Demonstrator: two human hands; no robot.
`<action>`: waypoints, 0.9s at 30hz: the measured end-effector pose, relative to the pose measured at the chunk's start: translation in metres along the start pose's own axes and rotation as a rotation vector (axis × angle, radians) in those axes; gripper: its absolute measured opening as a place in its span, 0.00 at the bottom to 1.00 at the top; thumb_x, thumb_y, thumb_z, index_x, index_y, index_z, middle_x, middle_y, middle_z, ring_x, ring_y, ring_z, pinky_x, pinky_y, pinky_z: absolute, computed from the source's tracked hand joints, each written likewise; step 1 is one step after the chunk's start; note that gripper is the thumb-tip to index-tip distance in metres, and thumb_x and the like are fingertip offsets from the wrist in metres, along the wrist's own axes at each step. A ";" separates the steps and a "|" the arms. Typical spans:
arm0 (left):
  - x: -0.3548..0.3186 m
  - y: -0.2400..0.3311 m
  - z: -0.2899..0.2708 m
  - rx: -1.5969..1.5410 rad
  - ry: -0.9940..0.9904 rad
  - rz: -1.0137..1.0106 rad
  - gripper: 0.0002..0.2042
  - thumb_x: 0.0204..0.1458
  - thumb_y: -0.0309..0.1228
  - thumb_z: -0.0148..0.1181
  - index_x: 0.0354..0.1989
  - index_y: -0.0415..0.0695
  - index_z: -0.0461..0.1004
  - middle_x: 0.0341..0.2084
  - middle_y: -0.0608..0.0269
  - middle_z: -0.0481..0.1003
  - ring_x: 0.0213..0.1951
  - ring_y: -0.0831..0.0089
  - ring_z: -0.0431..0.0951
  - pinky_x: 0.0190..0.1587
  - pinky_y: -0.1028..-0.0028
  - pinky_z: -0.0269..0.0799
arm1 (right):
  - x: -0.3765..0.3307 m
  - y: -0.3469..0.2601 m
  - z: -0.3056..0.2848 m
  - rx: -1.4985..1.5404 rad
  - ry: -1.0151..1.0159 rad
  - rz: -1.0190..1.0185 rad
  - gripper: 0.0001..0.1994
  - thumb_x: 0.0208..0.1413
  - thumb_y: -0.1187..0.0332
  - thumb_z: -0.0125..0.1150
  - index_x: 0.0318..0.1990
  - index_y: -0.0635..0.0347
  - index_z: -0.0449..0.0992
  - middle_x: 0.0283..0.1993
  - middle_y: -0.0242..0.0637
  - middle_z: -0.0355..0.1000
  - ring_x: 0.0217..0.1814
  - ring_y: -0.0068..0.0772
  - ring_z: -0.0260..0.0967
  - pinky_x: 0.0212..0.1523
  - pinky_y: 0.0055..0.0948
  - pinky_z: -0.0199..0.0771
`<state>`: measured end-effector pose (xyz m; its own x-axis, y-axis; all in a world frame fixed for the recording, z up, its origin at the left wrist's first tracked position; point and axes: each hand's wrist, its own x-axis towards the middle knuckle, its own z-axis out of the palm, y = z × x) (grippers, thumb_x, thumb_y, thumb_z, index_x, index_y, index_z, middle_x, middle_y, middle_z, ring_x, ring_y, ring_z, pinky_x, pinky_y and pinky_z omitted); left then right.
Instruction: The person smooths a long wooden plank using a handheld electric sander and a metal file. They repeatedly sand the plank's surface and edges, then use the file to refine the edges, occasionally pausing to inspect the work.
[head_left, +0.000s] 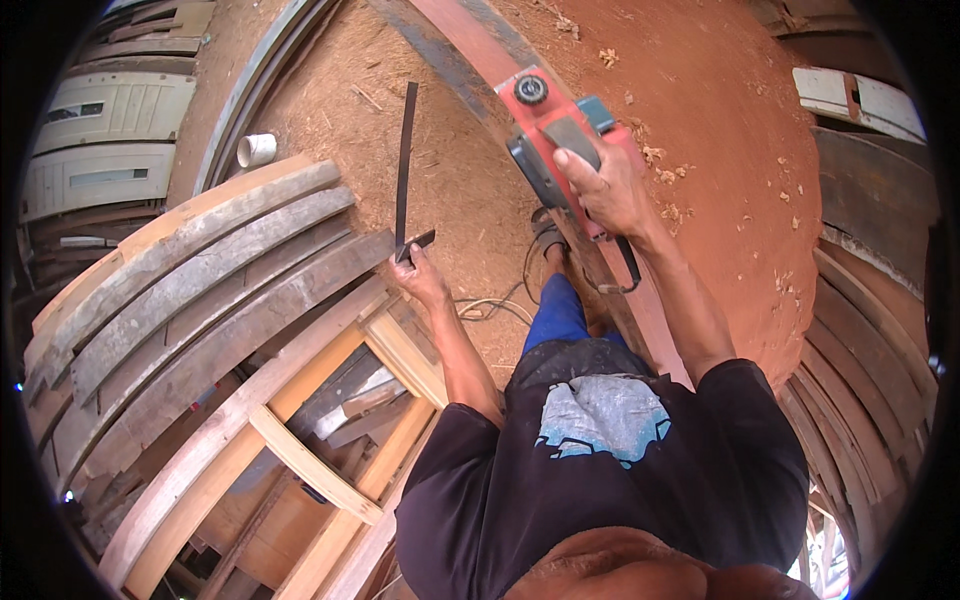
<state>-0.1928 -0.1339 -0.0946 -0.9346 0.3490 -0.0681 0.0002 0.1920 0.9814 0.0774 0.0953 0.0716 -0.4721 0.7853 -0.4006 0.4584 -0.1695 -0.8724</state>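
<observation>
Sawdust-strewn workshop floor (pixel 450 150). Right hand (pixel 605 185) clenched on red electric planer (pixel 555 130) atop reddish plank (pixel 650 320): likely heavy, rigid, best gripped by handle. Left hand (pixel 420 275) grasping dark metal square (pixel 405 165).

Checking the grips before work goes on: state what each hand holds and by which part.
The right hand grips the red power planer by its top handle. The left hand holds the dark metal square at its corner.
</observation>
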 end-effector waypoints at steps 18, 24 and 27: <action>0.042 0.014 0.007 0.083 -0.026 0.020 0.04 0.62 0.21 0.56 0.43 0.36 0.72 0.37 0.60 0.77 0.41 0.73 0.77 0.48 0.71 0.75 | 0.265 -0.125 0.003 0.275 0.150 -0.223 0.17 0.68 0.51 0.50 0.40 0.53 0.78 0.22 0.23 0.65 0.21 0.19 0.62 0.21 0.25 0.64; 0.047 0.035 0.054 0.132 -0.180 0.095 0.03 0.62 0.22 0.57 0.42 0.37 0.75 0.37 0.61 0.80 0.41 0.74 0.77 0.49 0.72 0.72 | 0.170 -0.067 -0.028 0.448 0.135 -0.129 0.22 0.68 0.47 0.52 0.47 0.58 0.80 0.25 0.21 0.65 0.22 0.14 0.60 0.21 0.21 0.61; 0.056 0.042 0.110 0.159 -0.329 0.163 0.03 0.61 0.22 0.58 0.41 0.38 0.75 0.36 0.59 0.81 0.40 0.72 0.78 0.47 0.72 0.72 | 0.079 -0.021 -0.053 0.507 0.183 0.008 0.23 0.68 0.48 0.52 0.47 0.61 0.78 0.24 0.21 0.64 0.22 0.13 0.59 0.21 0.18 0.59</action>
<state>-0.2059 -0.0051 -0.0772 -0.7541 0.6567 0.0070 0.2181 0.2405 0.9458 0.0702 0.1926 0.0732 -0.3108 0.8661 -0.3916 0.0186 -0.4064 -0.9135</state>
